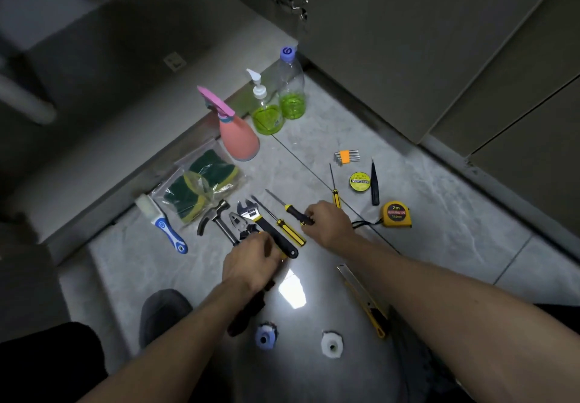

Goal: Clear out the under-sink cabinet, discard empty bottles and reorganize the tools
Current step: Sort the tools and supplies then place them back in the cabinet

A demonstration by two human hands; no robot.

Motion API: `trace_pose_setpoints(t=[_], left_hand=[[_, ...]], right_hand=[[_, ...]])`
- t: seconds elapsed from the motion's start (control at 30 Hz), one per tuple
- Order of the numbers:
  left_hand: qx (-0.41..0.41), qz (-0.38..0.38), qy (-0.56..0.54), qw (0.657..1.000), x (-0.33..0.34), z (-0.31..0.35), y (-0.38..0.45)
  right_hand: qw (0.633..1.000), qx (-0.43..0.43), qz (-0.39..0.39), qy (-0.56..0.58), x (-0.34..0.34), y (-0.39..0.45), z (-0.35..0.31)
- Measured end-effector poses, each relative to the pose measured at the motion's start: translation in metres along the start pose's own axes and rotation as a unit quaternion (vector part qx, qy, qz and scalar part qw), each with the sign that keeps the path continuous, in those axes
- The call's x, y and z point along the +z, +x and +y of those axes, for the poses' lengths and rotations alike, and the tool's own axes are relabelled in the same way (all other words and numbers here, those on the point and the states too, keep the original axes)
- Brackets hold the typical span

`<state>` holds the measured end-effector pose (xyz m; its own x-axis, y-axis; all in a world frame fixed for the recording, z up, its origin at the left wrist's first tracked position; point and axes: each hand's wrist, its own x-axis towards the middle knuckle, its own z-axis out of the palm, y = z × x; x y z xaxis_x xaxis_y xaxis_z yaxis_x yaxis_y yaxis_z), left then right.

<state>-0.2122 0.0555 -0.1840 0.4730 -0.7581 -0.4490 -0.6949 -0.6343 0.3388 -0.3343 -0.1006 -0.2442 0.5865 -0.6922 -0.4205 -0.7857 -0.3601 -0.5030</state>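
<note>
The hammer (216,218) lies on the floor tiles (439,214), and just right of it the left hand (251,261) is curled over the pliers (243,228) at their handles; they look heavy, stiff steel, best gripped by the sleeves, though how tightly it clenches I cannot tell. Further right of the hammer, the right hand (326,220) pinches the black-handled screwdriver (290,209) at its butt end, a light, rigid tool whose handle offers the surest hold.
</note>
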Motion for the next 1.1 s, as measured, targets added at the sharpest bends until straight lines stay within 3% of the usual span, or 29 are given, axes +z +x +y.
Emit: trace_pose_setpoints(t=[0.2, 0.33, 0.4, 0.53, 0.63, 0.8, 1.1], left_hand=[[0.029, 0.003, 0.013, 1.000, -0.016, 0.023, 0.064], [0.088, 0.002, 0.023, 0.996, -0.011, 0.044, 0.094], [0.123, 0.008, 0.019, 0.992, -0.005, 0.057, 0.106], [0.249, 0.008, 0.075, 0.965, 0.009, 0.096, 0.131], [0.321, -0.051, 0.191, 0.926, 0.017, 0.116, 0.146], [0.334, -0.076, 0.233, 0.910, 0.016, 0.116, 0.159], [0.347, -0.084, 0.234, 0.905, 0.008, 0.069, 0.150]], right_hand=[[0.995, -0.023, -0.005, 0.100, -0.003, -0.015, 0.014], [0.979, 0.045, 0.130, 0.153, -0.010, -0.049, 0.036], [0.975, 0.077, 0.159, 0.139, -0.008, -0.075, 0.051], [0.985, 0.110, 0.119, 0.055, 0.001, -0.110, 0.075], [0.988, 0.128, 0.088, 0.022, 0.006, -0.116, 0.084], [0.989, 0.139, 0.056, 0.009, 0.003, -0.108, 0.091], [0.977, 0.138, 0.155, 0.059, 0.001, -0.095, 0.081]])
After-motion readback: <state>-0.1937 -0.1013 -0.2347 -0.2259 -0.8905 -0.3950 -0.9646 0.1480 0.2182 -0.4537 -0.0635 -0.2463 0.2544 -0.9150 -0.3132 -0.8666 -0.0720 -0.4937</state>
